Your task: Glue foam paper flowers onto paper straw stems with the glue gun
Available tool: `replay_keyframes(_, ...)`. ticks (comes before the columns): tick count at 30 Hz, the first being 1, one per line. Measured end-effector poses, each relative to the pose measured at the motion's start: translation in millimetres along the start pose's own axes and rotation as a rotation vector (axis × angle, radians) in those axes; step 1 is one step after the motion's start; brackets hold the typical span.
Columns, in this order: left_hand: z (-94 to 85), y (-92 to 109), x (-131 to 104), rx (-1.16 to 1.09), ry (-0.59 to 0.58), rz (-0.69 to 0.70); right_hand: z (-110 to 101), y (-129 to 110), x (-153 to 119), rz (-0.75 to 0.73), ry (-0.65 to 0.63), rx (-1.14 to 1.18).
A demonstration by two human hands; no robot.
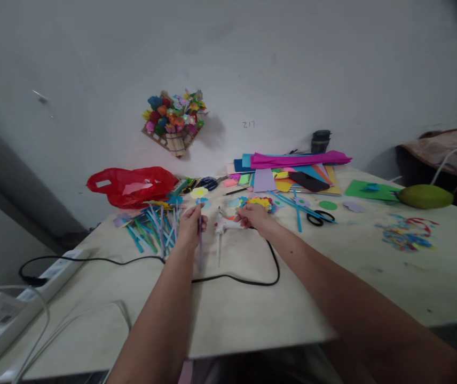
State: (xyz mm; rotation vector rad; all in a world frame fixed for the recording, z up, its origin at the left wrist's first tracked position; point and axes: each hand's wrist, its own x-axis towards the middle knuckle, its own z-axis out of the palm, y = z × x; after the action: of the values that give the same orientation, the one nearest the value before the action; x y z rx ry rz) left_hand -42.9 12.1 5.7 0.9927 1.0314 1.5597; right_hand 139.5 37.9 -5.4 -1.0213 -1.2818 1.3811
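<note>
purple stick point(201, 245) pinched in left hand point(191, 223), right hand point(253, 216) at white glue gun point(230, 224), grip unclear, "217" point(248, 125) on wall point(292, 69)

a slim, straight purple stick point(201, 246) was held near its upper end, its tilt hard to tell, just left of a white glue gun point(231, 224). the gun showed a touch of orange; its nozzle pointed away, its handle ran rightward, and a pale glue stick point(219, 250) jutted from its rear.
</note>
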Motion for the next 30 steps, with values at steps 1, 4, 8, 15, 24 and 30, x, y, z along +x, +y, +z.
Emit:
replay_keyframes(1,-2.4,1,1,-0.002,0.012,0.007,0,0,0,0.001,0.008,0.006)
replay_keyframes(4,-10.2,3,6,-0.026,0.054,0.023,-1,-1,0,-0.007,0.013,0.019)
replay_keyframes(8,-20.4,7,12,-0.048,0.099,0.046,-1,0,0,0.001,0.016,0.016)
replay_keyframes(15,-21.7,7,11,-0.052,0.082,0.059,0,-1,-4,-0.028,-0.071,-0.014)
replay_keyframes(24,1.8,-4,8,-0.153,0.205,0.159,27,-7,-27,-0.114,-0.527,-0.242)
replay_keyframes(30,4.5,0,6,-0.151,0.282,0.229,34,-1,-33,-0.089,-0.736,-0.403)
